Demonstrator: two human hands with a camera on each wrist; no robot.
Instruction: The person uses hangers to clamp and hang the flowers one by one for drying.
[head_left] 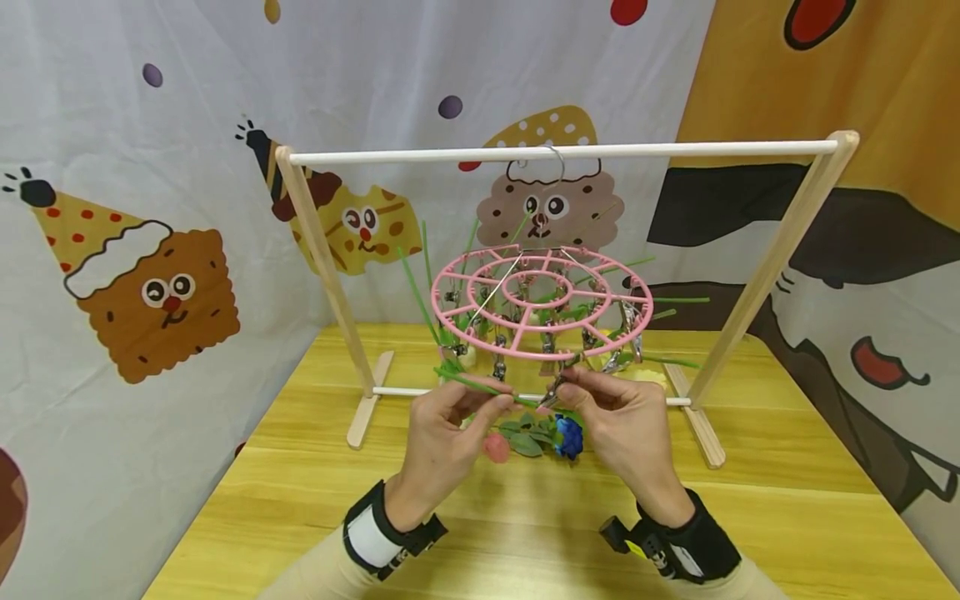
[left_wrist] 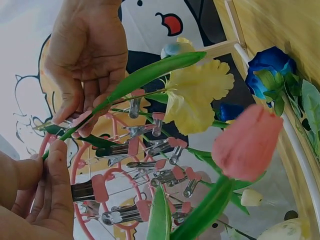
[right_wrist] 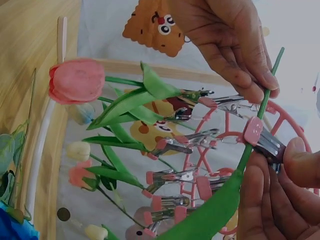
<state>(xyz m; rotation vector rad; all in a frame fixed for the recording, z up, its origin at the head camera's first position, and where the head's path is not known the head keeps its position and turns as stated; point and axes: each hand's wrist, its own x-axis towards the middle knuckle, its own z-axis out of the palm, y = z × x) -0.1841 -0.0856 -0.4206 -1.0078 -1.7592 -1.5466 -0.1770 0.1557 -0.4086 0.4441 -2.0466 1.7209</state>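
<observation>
In the head view both hands meet below the front rim of a pink round clip hanger [head_left: 528, 354]. My left hand [head_left: 450, 433] pinches a green artificial flower stem [right_wrist: 265, 102] between thumb and fingers. My right hand [head_left: 626, 421] holds a metal clip [right_wrist: 270, 145] by its handles, and the clip's pink tips lie across the stem. A long green leaf [left_wrist: 155, 75] grows from this stem; which bloom belongs to it I cannot tell. Other clips on the hanger hold artificial flowers, among them a pink tulip [right_wrist: 77, 82] and a yellow flower [left_wrist: 195, 97].
The hanger hooks over the white bar [head_left: 420, 156] of a wooden stand [head_left: 322, 267]. On the wooden table [head_left: 525, 525] below lie a blue rose [head_left: 568, 437] and green leaves. A cartoon-printed cloth [head_left: 360, 75] hangs behind.
</observation>
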